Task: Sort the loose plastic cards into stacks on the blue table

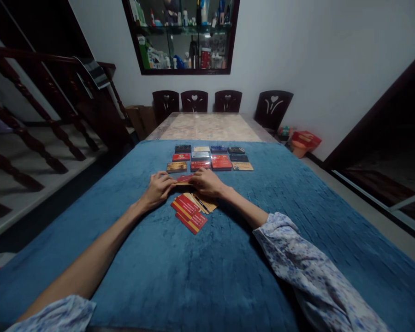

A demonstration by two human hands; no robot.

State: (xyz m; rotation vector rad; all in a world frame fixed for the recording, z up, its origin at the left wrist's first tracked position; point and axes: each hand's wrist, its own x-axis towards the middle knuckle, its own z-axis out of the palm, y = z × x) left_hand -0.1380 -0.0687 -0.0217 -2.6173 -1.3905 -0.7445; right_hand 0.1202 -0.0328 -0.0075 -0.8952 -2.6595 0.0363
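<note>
Between my two hands is a small stack of red and yellow cards [184,179], just in front of the card piles. My left hand [159,186] pinches the stack's left end. At its right end, my right hand [207,181] has its fingers closed round the edge and hides part of it. Below the hands, several loose red cards [188,210] with yellow stripes and white print lie fanned on the cloth. Yellow cards with a dark band [207,203] stick out from under them, beneath my right wrist.
Several neat card piles stand in rows beyond my hands, among them a red pile [221,162], a gold pile [176,167] and a dark blue pile [219,149]. A blue cloth [131,276] covers the near table. Chairs [228,100] line the far marble tabletop [210,125].
</note>
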